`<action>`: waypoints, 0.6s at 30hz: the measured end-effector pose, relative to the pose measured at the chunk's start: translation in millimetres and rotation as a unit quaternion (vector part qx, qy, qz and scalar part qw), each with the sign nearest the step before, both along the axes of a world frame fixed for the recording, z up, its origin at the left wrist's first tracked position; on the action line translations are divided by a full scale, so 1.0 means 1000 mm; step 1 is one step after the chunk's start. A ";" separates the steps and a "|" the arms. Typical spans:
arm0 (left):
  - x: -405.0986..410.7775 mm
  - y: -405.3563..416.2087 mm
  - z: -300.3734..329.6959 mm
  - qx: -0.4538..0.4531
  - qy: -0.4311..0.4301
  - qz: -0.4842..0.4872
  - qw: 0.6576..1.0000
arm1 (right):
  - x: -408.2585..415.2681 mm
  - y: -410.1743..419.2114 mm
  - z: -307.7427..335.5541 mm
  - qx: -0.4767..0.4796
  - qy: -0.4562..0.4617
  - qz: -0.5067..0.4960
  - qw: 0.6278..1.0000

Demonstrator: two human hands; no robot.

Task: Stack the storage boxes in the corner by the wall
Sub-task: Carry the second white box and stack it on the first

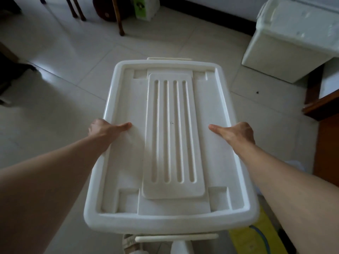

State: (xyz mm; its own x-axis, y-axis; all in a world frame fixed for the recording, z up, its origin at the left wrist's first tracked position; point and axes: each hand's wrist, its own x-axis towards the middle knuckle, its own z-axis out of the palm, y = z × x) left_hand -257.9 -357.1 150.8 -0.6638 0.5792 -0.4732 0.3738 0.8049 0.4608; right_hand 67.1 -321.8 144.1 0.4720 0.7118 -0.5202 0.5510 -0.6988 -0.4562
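Two white boxes: one lidded box point(170, 143) held above the tiled floor point(64, 74), a second box point(293, 39) far right near the wall. Left hand point(104, 130) and right hand point(236, 132) clasp its long rims, thumbs flat on the lid, arms outstretched.

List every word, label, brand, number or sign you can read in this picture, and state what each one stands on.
No text can be read anywhere.
White storage box held by the left hand and right hand: moulded grooves only, no lettering.
Second white box at the upper right: no label visible.
Green-and-white bag at the top: a dark mark, too blurred to read.
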 end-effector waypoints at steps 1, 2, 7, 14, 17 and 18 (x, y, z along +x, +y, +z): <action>0.008 0.008 0.010 0.003 0.001 -0.010 1.000 | 0.009 0.005 0.010 0.005 0.005 -0.002 1.000; 0.018 0.016 0.022 0.006 0.001 -0.019 1.000 | 0.018 0.009 0.022 0.009 0.006 -0.004 1.000; 0.063 0.064 0.069 0.018 -0.008 -0.045 0.999 | 0.069 0.039 0.077 0.048 0.005 -0.032 0.998; 0.115 0.153 0.125 0.038 -0.030 -0.097 0.994 | 0.124 0.097 0.130 0.093 -0.011 -0.081 0.992; 0.133 0.199 0.142 0.047 -0.053 -0.125 0.990 | 0.143 0.126 0.145 0.108 -0.010 -0.103 0.989; 0.141 0.220 0.149 0.050 -0.063 -0.139 0.987 | 0.150 0.138 0.152 0.111 -0.012 -0.117 0.987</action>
